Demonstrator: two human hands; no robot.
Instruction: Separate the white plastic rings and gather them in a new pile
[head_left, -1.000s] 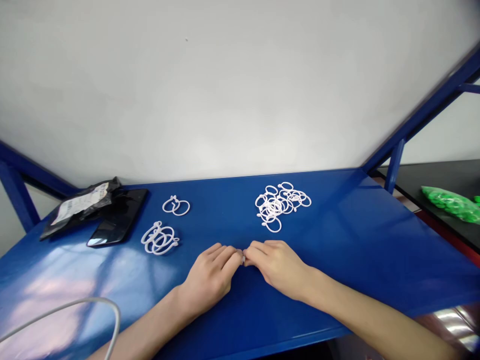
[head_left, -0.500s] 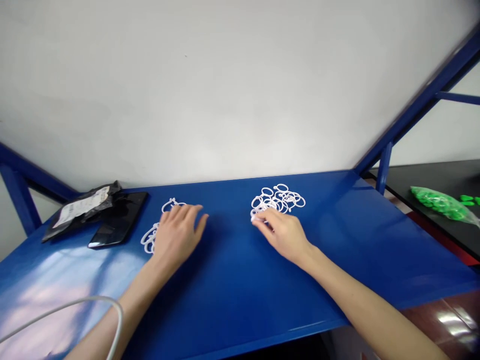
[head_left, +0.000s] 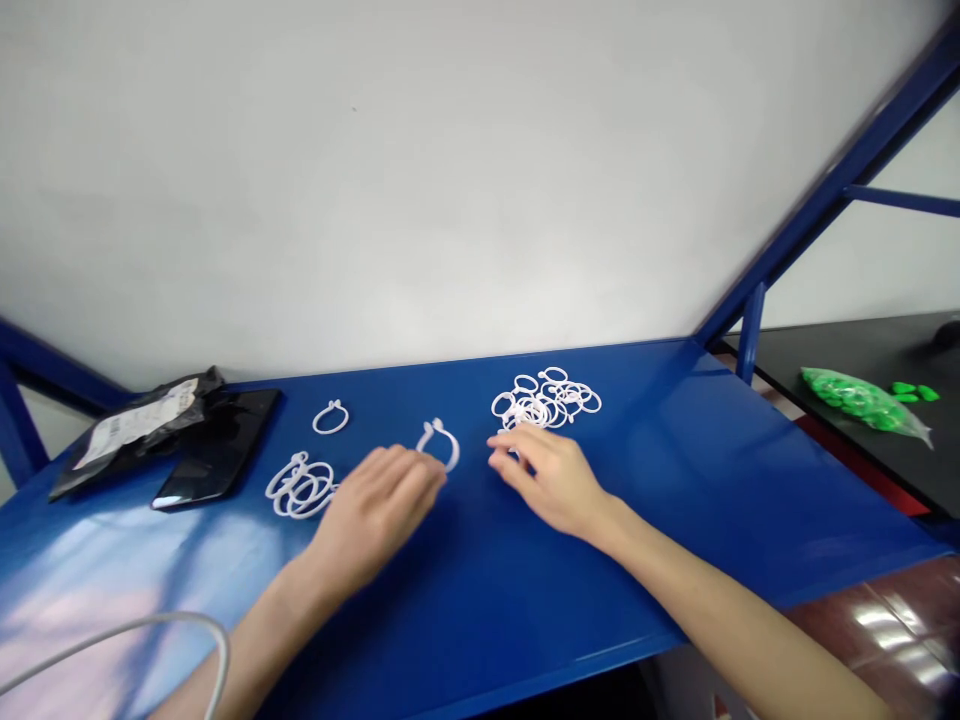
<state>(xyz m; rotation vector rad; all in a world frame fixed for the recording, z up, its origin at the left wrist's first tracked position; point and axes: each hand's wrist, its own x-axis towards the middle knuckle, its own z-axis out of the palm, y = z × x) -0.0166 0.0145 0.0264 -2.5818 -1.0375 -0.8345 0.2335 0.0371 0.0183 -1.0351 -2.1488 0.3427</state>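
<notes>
My left hand [head_left: 382, 515] is closed on a white plastic ring [head_left: 452, 450], an open loop with small knobs at its ends, held up above the middle of the blue table. My right hand [head_left: 555, 475] sits just in front of a heap of white rings [head_left: 551, 405], its thumb and fingers curved but apart; nothing shows between them. To the left of my left hand lies a smaller group of white rings [head_left: 300, 490]. Behind that group is a single white ring [head_left: 330, 418] with its knobs pointing to the back.
On the blue table's [head_left: 480, 640] left lie a black plastic parcel [head_left: 142, 425] and a dark phone-like slab [head_left: 217, 450]. A white cable [head_left: 112, 630] crosses the lower left. At right, a black table [head_left: 840, 350] bears a bag of green pieces [head_left: 862, 400].
My left hand, open before, has moved right and now grips a ring. My right hand, pinching at the heap's front edge before, has parted its fingers. The view has shifted slightly.
</notes>
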